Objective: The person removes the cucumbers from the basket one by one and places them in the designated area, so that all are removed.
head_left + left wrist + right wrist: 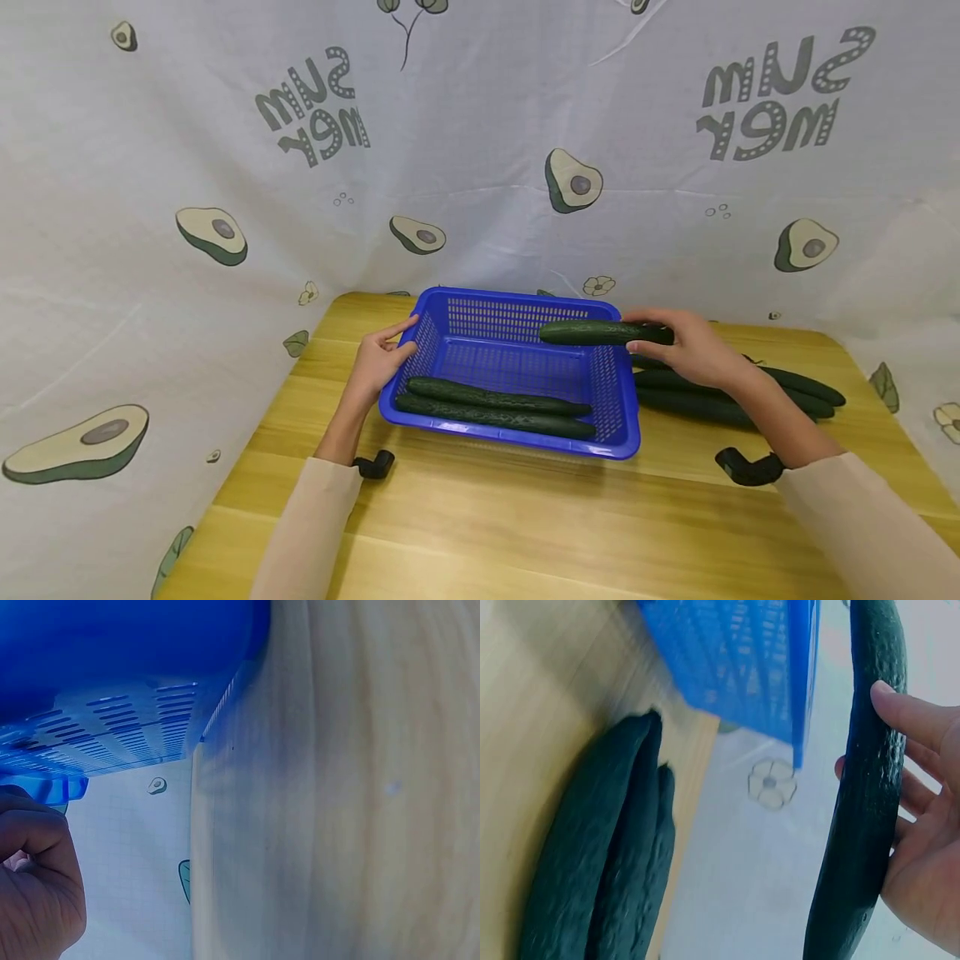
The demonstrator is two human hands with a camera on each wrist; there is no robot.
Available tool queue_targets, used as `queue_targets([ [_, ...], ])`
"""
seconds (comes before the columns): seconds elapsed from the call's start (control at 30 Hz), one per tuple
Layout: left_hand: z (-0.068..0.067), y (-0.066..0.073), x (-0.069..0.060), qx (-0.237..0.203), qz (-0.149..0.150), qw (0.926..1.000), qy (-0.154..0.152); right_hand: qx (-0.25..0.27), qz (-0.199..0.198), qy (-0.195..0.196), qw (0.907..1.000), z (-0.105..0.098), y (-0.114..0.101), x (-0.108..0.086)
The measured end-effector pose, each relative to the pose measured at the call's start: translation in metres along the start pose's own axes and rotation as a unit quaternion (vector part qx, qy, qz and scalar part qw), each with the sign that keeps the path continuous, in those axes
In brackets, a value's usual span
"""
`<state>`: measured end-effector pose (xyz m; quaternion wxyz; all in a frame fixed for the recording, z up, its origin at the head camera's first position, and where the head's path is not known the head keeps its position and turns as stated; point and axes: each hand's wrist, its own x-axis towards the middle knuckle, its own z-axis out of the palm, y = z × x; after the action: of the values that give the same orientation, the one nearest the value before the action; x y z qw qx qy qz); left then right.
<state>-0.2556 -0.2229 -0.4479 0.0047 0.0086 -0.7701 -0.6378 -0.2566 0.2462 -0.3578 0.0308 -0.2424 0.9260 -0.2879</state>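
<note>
A blue slotted basket stands on the wooden table with two cucumbers lying side by side along its near wall. My left hand grips the basket's left rim between thumb and fingers; in the left wrist view the hand is curled at the basket's edge. With thumb and fingers, my right hand holds a cucumber level over the basket's far right part. The right wrist view shows this hand wrapped around the cucumber, above the table.
Several more cucumbers lie on the table right of the basket, partly under my right forearm; some also show in the right wrist view. A light curtain printed with avocados hangs behind the table.
</note>
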Motion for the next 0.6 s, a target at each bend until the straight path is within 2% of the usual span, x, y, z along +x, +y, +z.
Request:
queue_targets([
  [0.37,-0.001,0.001,0.000,-0.010,-0.005,0.9999,0.000,-0.007,0.030,0.020,0.9993,-0.016,0.026,-0.040],
  [0.6,0.001,-0.001,-0.002,-0.011,0.006,0.9999,0.001,-0.023,0.040,0.037,0.9982,-0.021,0.048,-0.067],
])
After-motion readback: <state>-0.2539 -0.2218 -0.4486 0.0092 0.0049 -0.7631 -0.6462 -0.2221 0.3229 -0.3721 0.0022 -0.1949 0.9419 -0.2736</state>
